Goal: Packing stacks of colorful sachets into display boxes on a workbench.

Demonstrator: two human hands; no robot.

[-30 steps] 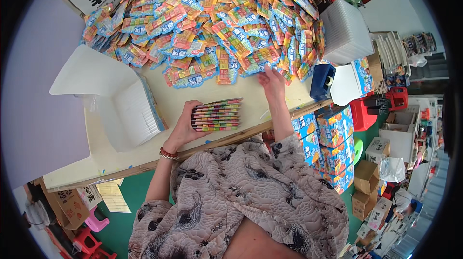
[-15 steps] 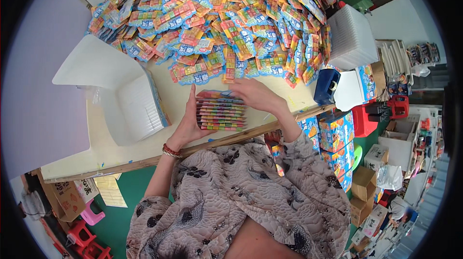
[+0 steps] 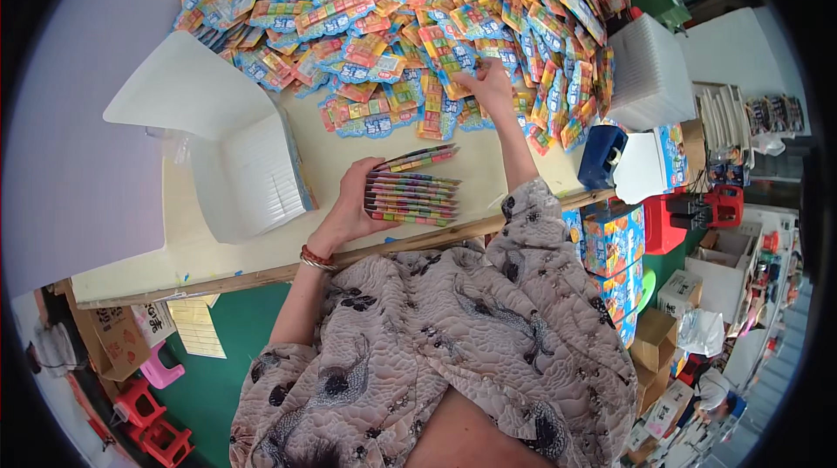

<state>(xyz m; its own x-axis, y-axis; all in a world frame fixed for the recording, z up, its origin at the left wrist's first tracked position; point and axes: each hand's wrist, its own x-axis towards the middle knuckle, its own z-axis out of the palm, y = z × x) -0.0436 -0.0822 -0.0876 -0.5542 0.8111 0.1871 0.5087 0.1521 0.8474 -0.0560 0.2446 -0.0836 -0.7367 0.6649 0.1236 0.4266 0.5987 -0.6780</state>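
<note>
In my left hand is a stack of flat candy packets, held on edge just above the table. The top packets fan a little apart from the others. My right hand is stretched out over the near edge of a large pile of similar packets. Its thumb and fingers pinch the lower end of a yellow and blue candy packet, which still lies in the pile. To the left stands an open white-lined carton with its lid folded up.
A blue tape dispenser stands at the table's right end, near a stack of white plastic trays. Colourful printed boxes are stacked below the table's right side. Red stools stand on the green floor at lower left.
My right hand has left the stack and reached up and right to the pile, closing on a packet there. My left hand keeps the stack, whose top packets now spread apart.
</note>
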